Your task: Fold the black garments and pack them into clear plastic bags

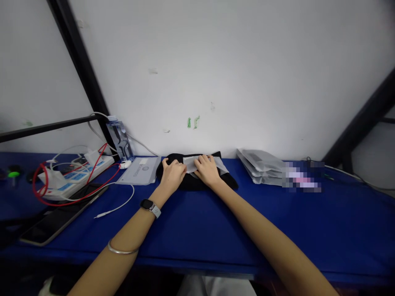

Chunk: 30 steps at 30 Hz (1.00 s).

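Note:
A bundle of folded black cloth (197, 185) lies on the table close to the wall, with a thin whitish sheet (191, 163) on top. My left hand (173, 174) rests on the left part of the cloth, its fingers curled and closed. Its thumb side meets the left end of the sheet; what the fingers pinch is hidden. My right hand (208, 170) grips the sheet from above with bent fingers, and the sheet sticks out to the right of it. The hands are a short gap apart.
To the left lie a frosted flat bag (140, 170), a clear bottle (119, 139), a power strip (77, 179) with red and white cables, and a phone (58, 218). Several frosted bags (262, 164) are stacked right. A white wall (216, 82) bounds the blue table (197, 230).

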Tool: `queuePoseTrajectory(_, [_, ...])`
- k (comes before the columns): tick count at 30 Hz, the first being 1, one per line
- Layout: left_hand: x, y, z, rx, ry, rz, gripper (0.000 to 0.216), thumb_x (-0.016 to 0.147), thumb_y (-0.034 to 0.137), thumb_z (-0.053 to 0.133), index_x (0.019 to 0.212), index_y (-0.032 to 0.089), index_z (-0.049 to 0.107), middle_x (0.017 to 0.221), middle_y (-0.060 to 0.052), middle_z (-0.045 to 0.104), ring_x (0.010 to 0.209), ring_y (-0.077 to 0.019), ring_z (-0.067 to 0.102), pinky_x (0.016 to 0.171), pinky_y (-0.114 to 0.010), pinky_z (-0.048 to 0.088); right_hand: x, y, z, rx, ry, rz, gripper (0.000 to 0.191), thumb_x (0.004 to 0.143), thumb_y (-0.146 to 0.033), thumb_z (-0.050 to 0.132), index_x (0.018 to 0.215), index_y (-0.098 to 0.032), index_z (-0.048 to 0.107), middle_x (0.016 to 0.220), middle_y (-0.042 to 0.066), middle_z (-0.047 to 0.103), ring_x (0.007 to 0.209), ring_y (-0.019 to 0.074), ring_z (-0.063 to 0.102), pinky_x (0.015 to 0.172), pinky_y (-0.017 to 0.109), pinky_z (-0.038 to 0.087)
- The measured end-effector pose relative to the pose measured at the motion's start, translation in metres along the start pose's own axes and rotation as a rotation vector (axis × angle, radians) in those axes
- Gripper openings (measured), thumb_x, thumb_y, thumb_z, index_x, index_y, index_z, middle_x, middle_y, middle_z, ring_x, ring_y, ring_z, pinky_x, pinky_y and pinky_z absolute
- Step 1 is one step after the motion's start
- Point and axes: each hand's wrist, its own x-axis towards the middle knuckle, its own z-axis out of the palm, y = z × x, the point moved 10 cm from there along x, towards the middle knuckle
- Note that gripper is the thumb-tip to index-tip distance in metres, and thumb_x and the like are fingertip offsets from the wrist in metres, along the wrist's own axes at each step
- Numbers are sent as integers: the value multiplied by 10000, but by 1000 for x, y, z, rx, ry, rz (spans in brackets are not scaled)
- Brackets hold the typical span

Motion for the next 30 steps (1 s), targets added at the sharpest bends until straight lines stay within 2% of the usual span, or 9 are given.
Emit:
queuePoseTrajectory(3, [0, -6, 2, -2, -5, -41, 192, 881, 174, 478, 752, 194, 617, 768, -40, 687, 891, -233, 572, 980, -557, 236, -1, -6, -2, 8, 31, -36, 197, 885, -213, 495, 1056, -160, 576, 1048, 147, 581, 1003, 298, 455, 912, 455, 324])
queuePoseTrajectory(8, [0, -9, 4, -18, -12, -52, 178, 879, 170, 483, 779, 195, 628, 819, -52, 701, 922, -233, 566, 987, -546, 236, -8, -38, -17, 94, 70, -284, 196, 926, -248, 463, 1056, -164, 583, 1044, 118, 577, 1044, 267, 446, 982, 457, 299])
queuePoseTrajectory(14, [-1, -11, 1, 2, -6, -48, 170, 882, 189, 497, 756, 208, 610, 810, -47, 694, 955, -240, 549, 998, -555, 222, 0, -49, -13, 8, 67, -275, 278, 971, -160, 348, 951, -139, 625, 954, 120, 594, 1005, 247, 464, 937, 418, 336])
queuePoseTrajectory(16, [-2, -19, 0, 2, -5, -62, 153, 863, 170, 514, 752, 214, 609, 806, -39, 692, 965, -244, 544, 995, -573, 216, -4, -43, -13, -25, 64, -283, 280, 968, -160, 356, 932, -153, 633, 929, 111, 592, 999, 247, 462, 930, 415, 338])
queuePoseTrajectory(20, [-2, -38, -4, -16, 27, -145, 143, 847, 173, 526, 756, 227, 623, 809, -53, 688, 974, -255, 539, 970, -578, 238, -18, -13, -20, -57, 62, -218, 251, 955, -181, 391, 918, -184, 640, 918, 101, 581, 964, 248, 449, 913, 415, 329])
queuePoseTrajectory(24, [-1, -41, -5, -20, 32, -172, 148, 835, 174, 529, 740, 233, 626, 797, -58, 687, 966, -262, 538, 967, -570, 248, -28, 8, -25, -27, 24, -169, 249, 952, -201, 399, 898, -186, 642, 929, 109, 570, 961, 250, 436, 870, 396, 330])
queuePoseTrajectory(28, [-3, -51, -1, 27, 10, -196, 142, 826, 166, 520, 724, 224, 600, 811, -57, 688, 956, -273, 538, 938, -568, 270, -32, 18, -21, 160, -27, -117, 182, 928, -314, 506, 975, -197, 637, 1008, 101, 568, 992, 244, 458, 864, 377, 357])
queuePoseTrajectory(30, [-5, -60, 3, 51, -6, -219, 116, 817, 164, 518, 755, 225, 594, 876, -62, 688, 974, -285, 532, 921, -559, 289, -36, 25, -18, 281, -44, -71, 270, 886, -396, 580, 1082, -214, 615, 1089, 97, 553, 1031, 245, 473, 877, 377, 383])
